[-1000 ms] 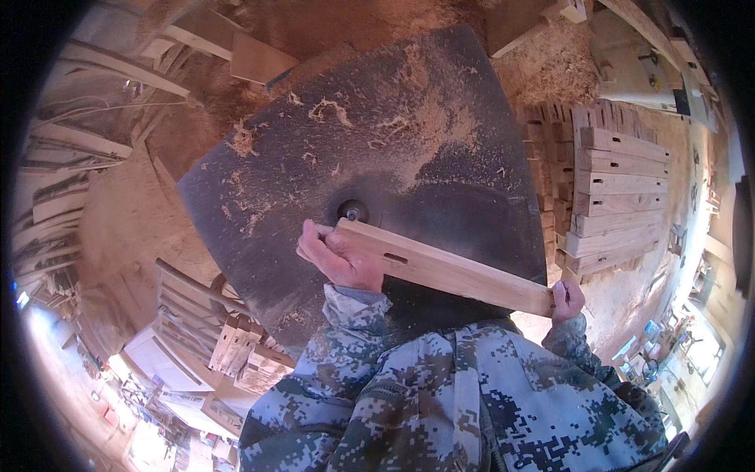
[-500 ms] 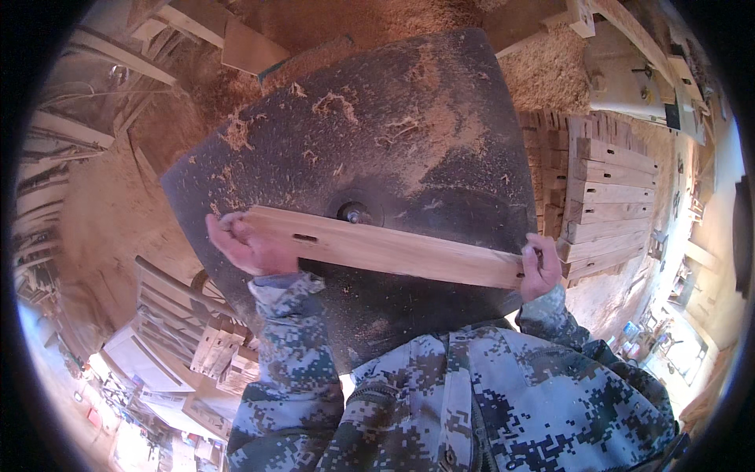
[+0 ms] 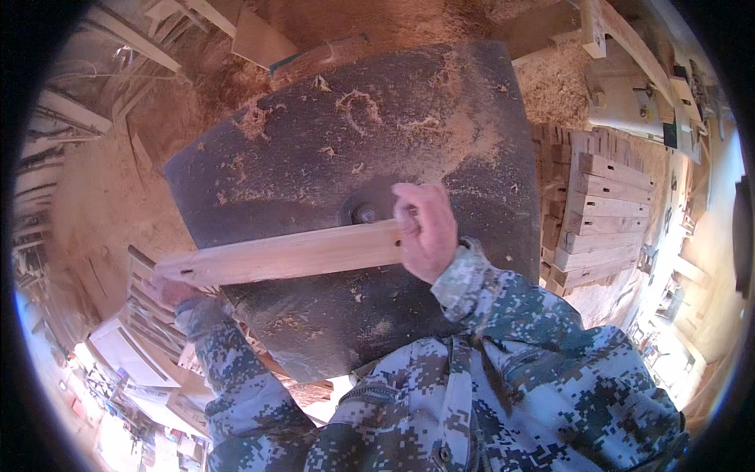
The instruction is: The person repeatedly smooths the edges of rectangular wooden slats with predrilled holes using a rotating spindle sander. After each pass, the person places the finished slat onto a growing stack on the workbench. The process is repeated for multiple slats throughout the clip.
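A pale wooden board (image 3: 303, 256) spans the dark machine table (image 3: 283, 169), its left end jutting past the table's edge. Near that end is a small slot. My left hand (image 3: 174, 285), somewhat blurred, is closed on the left end. At the other end, my right hand (image 3: 429, 230) grips the board with fingers curled over its tip. Just behind the board, close to my right hand, a round metal spindle (image 3: 363, 213) stands in an opening in the table. The board's far edge lies slightly nearer to me than the spindle.
Shavings (image 3: 358, 106) and sawdust litter the table's far half. At the right is a stack of slotted wooden pieces (image 3: 609, 208). A heap of sawdust (image 3: 554, 86) lies beyond the table's far right corner. Slatted wooden frames (image 3: 153, 291) stand at the left.
The board has shifted left and turned, its left end now nearer to me. My left hand moved left and nearer; my right hand moved left and farther away, both still holding the ends.
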Demonstrator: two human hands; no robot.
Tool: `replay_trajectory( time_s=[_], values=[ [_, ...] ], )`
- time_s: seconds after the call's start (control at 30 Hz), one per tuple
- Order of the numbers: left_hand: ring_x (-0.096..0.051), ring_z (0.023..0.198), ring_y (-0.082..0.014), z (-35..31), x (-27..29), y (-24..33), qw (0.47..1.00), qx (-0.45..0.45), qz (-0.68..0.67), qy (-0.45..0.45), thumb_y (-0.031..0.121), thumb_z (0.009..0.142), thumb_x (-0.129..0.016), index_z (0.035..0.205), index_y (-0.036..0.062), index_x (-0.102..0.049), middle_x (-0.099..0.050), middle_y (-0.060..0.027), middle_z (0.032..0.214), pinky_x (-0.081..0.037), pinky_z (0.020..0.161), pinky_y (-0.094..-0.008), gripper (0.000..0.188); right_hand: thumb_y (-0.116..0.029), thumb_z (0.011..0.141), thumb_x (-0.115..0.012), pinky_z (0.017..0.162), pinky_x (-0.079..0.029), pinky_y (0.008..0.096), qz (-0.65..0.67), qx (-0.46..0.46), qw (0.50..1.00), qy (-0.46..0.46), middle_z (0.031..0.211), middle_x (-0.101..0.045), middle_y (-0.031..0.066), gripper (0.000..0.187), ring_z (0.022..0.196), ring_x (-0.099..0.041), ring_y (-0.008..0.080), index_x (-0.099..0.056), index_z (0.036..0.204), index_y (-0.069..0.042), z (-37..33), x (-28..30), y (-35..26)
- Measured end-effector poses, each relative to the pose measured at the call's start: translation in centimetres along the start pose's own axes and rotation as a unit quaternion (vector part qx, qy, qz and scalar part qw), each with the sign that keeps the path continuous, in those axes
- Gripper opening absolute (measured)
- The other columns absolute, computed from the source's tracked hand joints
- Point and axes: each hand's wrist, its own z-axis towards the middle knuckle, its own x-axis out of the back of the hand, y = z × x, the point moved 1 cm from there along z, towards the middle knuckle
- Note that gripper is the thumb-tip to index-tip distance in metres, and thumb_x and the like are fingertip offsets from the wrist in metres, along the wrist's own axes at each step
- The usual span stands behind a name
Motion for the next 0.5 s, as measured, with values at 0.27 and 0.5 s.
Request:
replay_trajectory(
  time_s=[0.27,0.5],
  values=[
    [-0.070,0.102,-0.0236,-6.8,-5.7,-7.8,0.989,0.033,-0.146,0.003,0.043,0.084,-0.070,0.106,0.0260,-0.080,-0.077,-0.0001,0.103,-0.051,0.096,-0.0442,0.030,-0.006,0.072,-0.071,0.089,-0.046,0.0485,0.046,0.111,0.979,-0.164,0.101,-0.058,0.0102,0.048,0.099,-0.055,0.0333,-0.062,0.119,-0.006,1.3,-6.4,-4.3],
    [-0.072,0.102,-0.0277,-9.3,8.6,-0.7,0.980,-0.013,-0.199,-0.016,0.040,0.091,-0.065,0.114,0.0119,-0.077,-0.077,-0.0062,0.111,-0.053,0.092,-0.0413,0.038,-0.021,0.084,-0.075,0.089,-0.050,0.0489,-0.044,0.037,0.990,-0.132,0.099,-0.068,0.0130,0.026,0.094,-0.063,0.0355,-0.070,0.104,-0.005,-7.8,4.3,-0.5]
  ],
)
